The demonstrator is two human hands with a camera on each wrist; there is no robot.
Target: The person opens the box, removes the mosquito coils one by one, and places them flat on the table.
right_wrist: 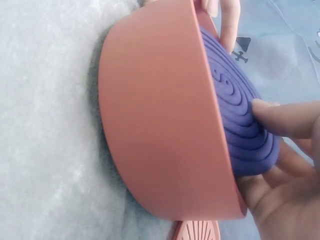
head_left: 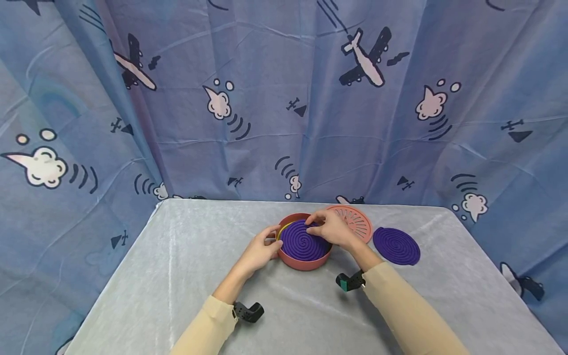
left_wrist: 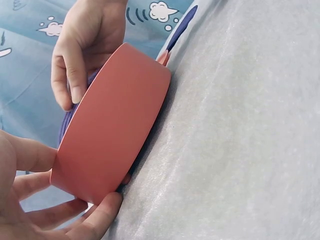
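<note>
A purple spiral mosquito coil [head_left: 303, 242] lies tilted at the mouth of a round terracotta-pink container [head_left: 302, 265]. My right hand [head_left: 332, 228] pinches its edge; in the right wrist view the thumb is on the upper face of the coil [right_wrist: 240, 115] and fingers are under the rim side. My left hand [head_left: 259, 252] holds the container's left wall, with thumb near the rim and fingers spread round the side, as the left wrist view shows on the container [left_wrist: 112, 120]. A yellow edge [head_left: 283, 229] shows inside the container at the left. The container's floor is hidden.
Behind and right of the container lies a matching slotted lid [head_left: 363, 226], partly covered by my right hand. Another purple coil [head_left: 396, 246] lies flat farther right. All stand on a table with a pale cloth [head_left: 213, 231], and a blue patterned curtain [head_left: 266, 98] hangs behind.
</note>
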